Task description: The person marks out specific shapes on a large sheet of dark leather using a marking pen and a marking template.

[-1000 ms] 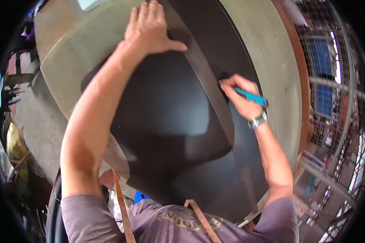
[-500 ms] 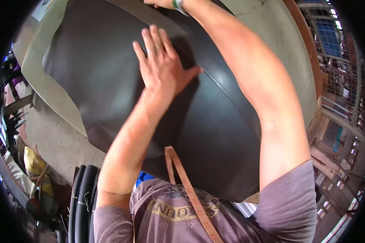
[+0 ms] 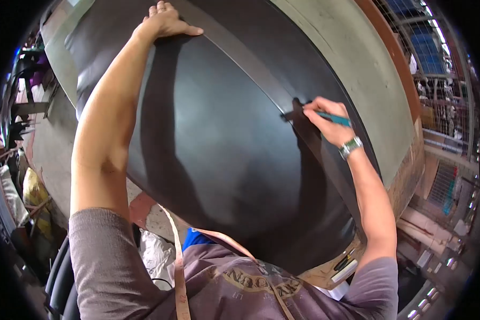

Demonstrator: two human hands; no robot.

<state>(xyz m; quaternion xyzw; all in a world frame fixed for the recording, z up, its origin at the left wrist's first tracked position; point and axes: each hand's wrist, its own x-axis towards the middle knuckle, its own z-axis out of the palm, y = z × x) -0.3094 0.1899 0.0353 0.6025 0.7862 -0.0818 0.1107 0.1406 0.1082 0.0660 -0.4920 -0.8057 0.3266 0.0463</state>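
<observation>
A large dark leather-like sheet covers the work surface. Across it, on the diagonal, runs a long, flat dark strip with a straight edge. My left hand rests at the far end, fingers partly spread and thumb reaching to the strip. Closer to me on the right, my right hand pinches a slim teal pen, its tip end over the strip near the straight edge. The exact contact of the tip is blurred by the dark shadow there. A watch is on my right wrist.
A measuring tape hangs from my neck. Greenish-grey table surface shows beyond the sheet, with a brown edge. Wire mesh racks stand at right. Black rolls and a yellow bag lie at lower left.
My left hand has shifted from mid-sheet to the far upper left. My right hand has come back from the top edge toward me and right; the teal pen in it now shows.
</observation>
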